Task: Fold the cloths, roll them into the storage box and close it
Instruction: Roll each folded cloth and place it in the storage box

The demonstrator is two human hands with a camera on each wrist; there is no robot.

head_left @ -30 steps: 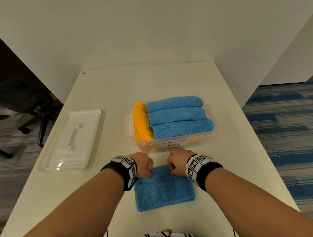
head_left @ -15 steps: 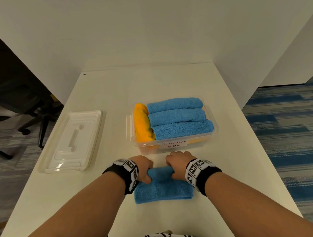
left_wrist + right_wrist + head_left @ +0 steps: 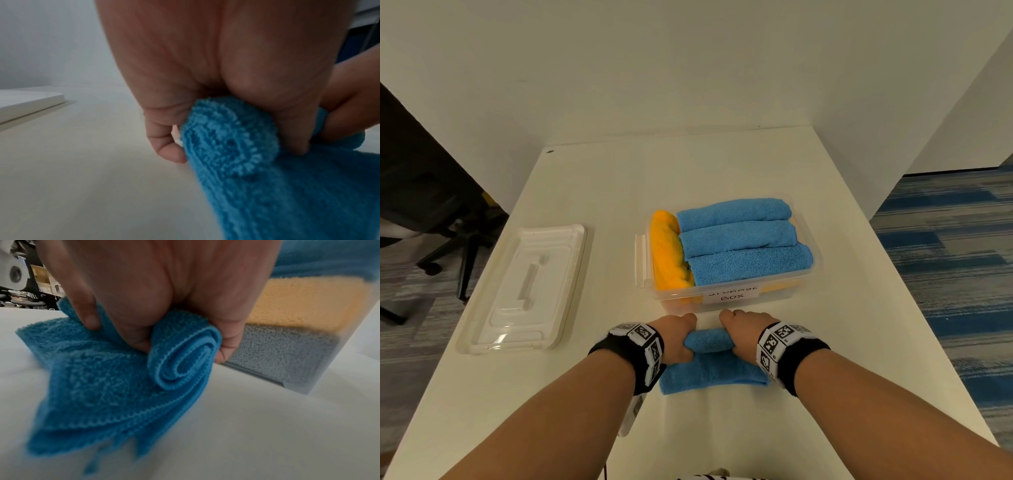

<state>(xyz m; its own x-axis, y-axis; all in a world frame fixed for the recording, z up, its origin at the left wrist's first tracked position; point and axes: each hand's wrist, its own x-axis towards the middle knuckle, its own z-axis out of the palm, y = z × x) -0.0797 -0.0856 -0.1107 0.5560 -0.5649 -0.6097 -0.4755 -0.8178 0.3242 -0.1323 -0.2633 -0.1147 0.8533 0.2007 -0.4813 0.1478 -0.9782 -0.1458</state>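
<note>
Blue cloth (image 3: pixel 714 373) low in the centre of the head view, lying on a white table (image 3: pixel 592 178), its far edge already wound into a short roll. Left hand (image 3: pixel 677 339) curled over the left end of that roll, right hand (image 3: pixel 744 334) curled over the right end, both with marked black bands at the wrists. Just above them in the frame, an open clear storage box (image 3: pixel 804 275) labelled in handwriting, packed with three blue rolls (image 3: pixel 736 233) and one orange roll (image 3: pixel 667 255) along its left side. Loose clear lid (image 3: pixel 527 287) at mid left, well apart from the box.

Left wrist view: hand (image 3: pixel 185 73) filling the upper centre, thumb and fingers wrapped round the fluffy end of the roll (image 3: pixel 228 134), unrolled cloth running off to the lower right. Other hand visible at the right edge, also gripping.

Right wrist view: hand (image 3: pixel 154 288) at upper centre pinching the roll's end, the spiral of layers (image 3: pixel 183 360) plainly shown at centre. Flat folded part sagging to the lower left. Box wall (image 3: pixel 308 340) at right, with orange and grey cloth behind it.

Soft, light, limp terry, likely to spring open or telescope if released. Best held at both ends of the roll, with even pressure along its length, then lifted with the loose edge tucked underneath. Little room apparent in the box, so probably a snug fit needing a gentle squeeze.
</note>
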